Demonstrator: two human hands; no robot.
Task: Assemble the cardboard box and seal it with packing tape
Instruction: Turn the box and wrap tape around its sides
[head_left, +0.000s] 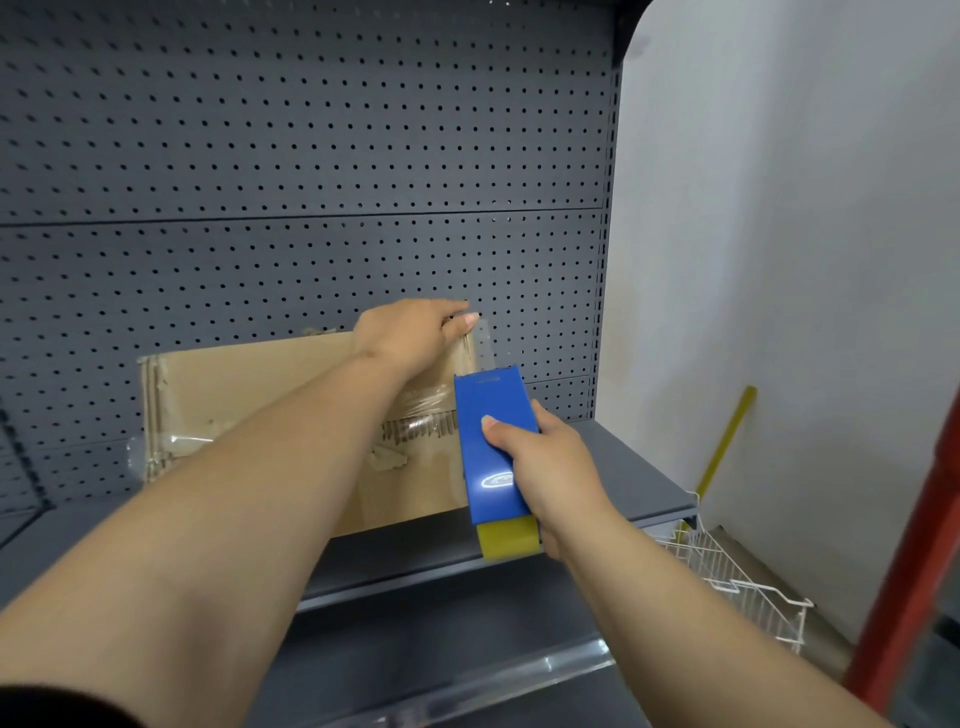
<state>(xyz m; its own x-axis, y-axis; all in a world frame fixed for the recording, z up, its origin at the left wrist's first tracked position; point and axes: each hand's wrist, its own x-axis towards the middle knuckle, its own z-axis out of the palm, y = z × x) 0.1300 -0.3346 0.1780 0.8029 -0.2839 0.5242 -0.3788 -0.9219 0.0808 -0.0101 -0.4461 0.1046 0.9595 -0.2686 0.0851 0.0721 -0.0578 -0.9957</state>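
Note:
A worn brown cardboard box (249, 395) stands on a grey metal shelf (613, 457), with old clear tape and torn patches on its face. My right hand (550, 467) grips a blue tape dispenser (491, 441) with a yellowish tape roll (509, 540) at its lower end, held against the box's right end. My left hand (410, 332) reaches across and pinches the free end of the clear tape strip (485, 343) at the box's upper right corner. The strip runs from my fingers down to the dispenser's top edge.
A dark perforated back panel (311, 156) rises behind the box. A lower shelf (467, 649) juts out below. To the right are a white wall, a white wire basket (737, 577), a yellow stick (727, 436) and a red post (914, 545).

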